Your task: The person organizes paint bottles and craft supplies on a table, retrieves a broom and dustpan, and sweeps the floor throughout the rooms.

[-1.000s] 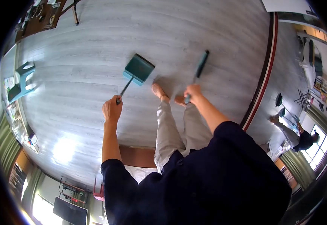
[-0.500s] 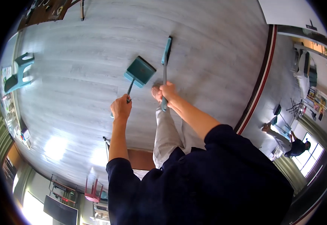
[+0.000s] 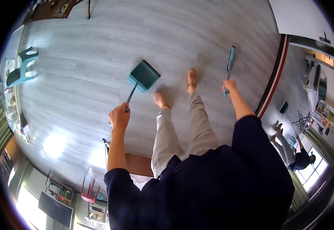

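A teal dustpan (image 3: 144, 76) rests on the grey wooden floor (image 3: 98, 46), left of my feet. My left hand (image 3: 119, 116) is wrapped round the upper end of its dark handle. Out to the right, my right hand (image 3: 229, 86) grips the handle of a broom (image 3: 231, 59), whose narrow teal head with dark bristles is over the floor beyond the hand. Whether the bristles touch the floor I cannot tell. Both my feet, in brown shoes (image 3: 191, 78), stand between the two tools.
A teal stool (image 3: 21, 71) is at the left, a pink stool (image 3: 88, 195) at the lower left. Top left stands a brown table (image 3: 52, 10). On the right, a mirror edged with a dark and red strip (image 3: 272, 80) reflects a person and the room.
My right hand and the broom have swung out to the right, away from the dustpan. My right foot now shows beside the left. The dustpan has barely moved.
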